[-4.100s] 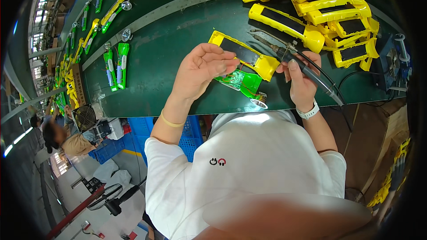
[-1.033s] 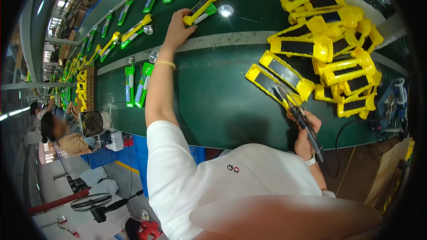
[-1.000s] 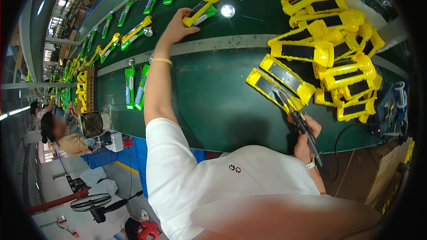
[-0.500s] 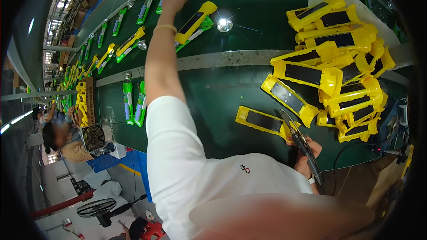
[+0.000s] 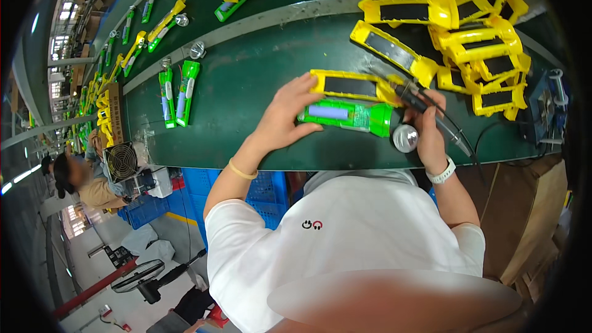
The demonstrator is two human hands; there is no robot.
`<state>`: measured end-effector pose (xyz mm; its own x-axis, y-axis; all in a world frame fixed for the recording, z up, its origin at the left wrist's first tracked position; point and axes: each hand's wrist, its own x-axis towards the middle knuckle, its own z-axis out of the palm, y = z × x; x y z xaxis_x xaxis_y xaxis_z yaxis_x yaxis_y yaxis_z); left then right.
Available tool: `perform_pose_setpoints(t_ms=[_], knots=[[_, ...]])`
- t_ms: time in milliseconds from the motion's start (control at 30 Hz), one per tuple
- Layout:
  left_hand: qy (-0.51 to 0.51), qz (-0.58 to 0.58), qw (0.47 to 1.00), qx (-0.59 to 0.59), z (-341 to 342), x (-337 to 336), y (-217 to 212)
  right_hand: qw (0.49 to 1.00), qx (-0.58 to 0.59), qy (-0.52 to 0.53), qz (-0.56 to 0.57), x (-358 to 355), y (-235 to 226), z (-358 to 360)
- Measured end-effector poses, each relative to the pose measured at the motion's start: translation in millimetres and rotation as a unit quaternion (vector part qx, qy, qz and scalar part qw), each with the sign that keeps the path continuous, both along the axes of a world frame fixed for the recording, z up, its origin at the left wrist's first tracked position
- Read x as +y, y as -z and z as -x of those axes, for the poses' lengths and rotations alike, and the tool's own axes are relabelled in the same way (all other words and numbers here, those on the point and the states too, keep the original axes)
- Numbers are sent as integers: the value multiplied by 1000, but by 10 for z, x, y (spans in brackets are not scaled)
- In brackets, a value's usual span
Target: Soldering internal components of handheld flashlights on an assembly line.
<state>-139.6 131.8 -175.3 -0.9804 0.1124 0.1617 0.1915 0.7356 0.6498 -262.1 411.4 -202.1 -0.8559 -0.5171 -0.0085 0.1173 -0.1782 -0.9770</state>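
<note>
On the green bench in front of me lies a green flashlight half (image 5: 345,117) with a lilac battery and circuit board inside. Just beyond it, side by side, is a yellow flashlight half (image 5: 348,87) with a dark panel. My left hand (image 5: 285,114) grips the left end of the green half, its fingertips against the yellow half's end and its thumb on the near side. My right hand (image 5: 431,126) is closed around a dark soldering iron (image 5: 411,97), whose tip points over the yellow half. A silver reflector (image 5: 405,138) sits between the green half and my right hand.
Yellow halves (image 5: 481,43) are heaped at right, near a blue device (image 5: 535,108) with a cable. Two open green halves (image 5: 187,94) stand at left. Across a metal rail (image 5: 259,28), a belt (image 5: 203,3) carries more flashlights. A co-worker (image 5: 92,179) sits far left.
My left hand has come back from the belt with a green flashlight half and reflector, now beside the yellow half. The view has shifted; my right hand still holds the soldering iron.
</note>
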Motion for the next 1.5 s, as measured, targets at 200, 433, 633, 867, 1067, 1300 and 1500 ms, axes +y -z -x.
perform_pose_setpoints(t_ms=[200,433,633,867,1067,1300,1500], knots=[[-68,62,995,28,-198,-304,17,975,99,148,131,349,-32,21],[4,154,985,82,119,39,-29,981,6,152,120,366,-78,-52],[-64,64,977,191,273,474,-95,986,-17,126,107,224,-104,-35],[-67,1,993,99,332,514,-69,995,-27,53,83,68,-108,-80],[-70,29,995,66,317,521,-85,998,43,1,36,67,2,-76],[-68,49,995,54,346,530,-117,998,52,-32,35,8,-106,-63],[-65,49,996,28,360,546,-150,998,55,-11,15,-18,-94,-66]])
